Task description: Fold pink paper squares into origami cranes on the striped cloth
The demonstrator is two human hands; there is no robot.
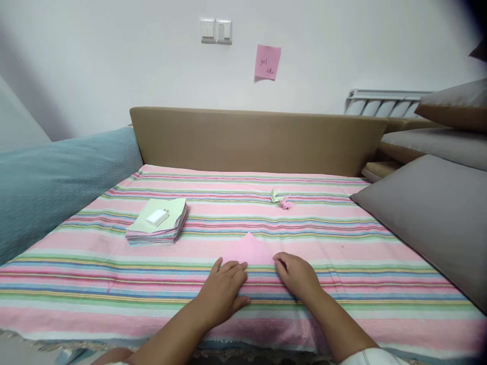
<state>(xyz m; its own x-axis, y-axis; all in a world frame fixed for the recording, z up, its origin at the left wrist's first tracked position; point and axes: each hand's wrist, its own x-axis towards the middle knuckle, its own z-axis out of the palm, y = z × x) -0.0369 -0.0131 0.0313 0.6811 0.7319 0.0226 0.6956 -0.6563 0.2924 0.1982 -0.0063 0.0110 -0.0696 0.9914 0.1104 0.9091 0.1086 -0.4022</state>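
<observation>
A sheet of pink paper [249, 251] lies on the striped cover in front of me, showing as a triangle with its point away from me. My left hand [226, 289] rests flat on its near left edge, fingers spread, thumb stretched out to the right. At the right corner, my right hand [299, 274] has its thumb and forefinger pinched together on the paper. Farther back sit two small folded paper figures, a pale green one [276, 195] and a pink one [286, 204], touching or nearly so.
To the left, a stack of coloured paper sheets [155, 235] carries a white charger plug [157, 217]. A blue-covered armrest [68, 177] bounds the left side. Grey cushions [433, 218] pile up on the right. Behind stands a brown backrest [258, 142].
</observation>
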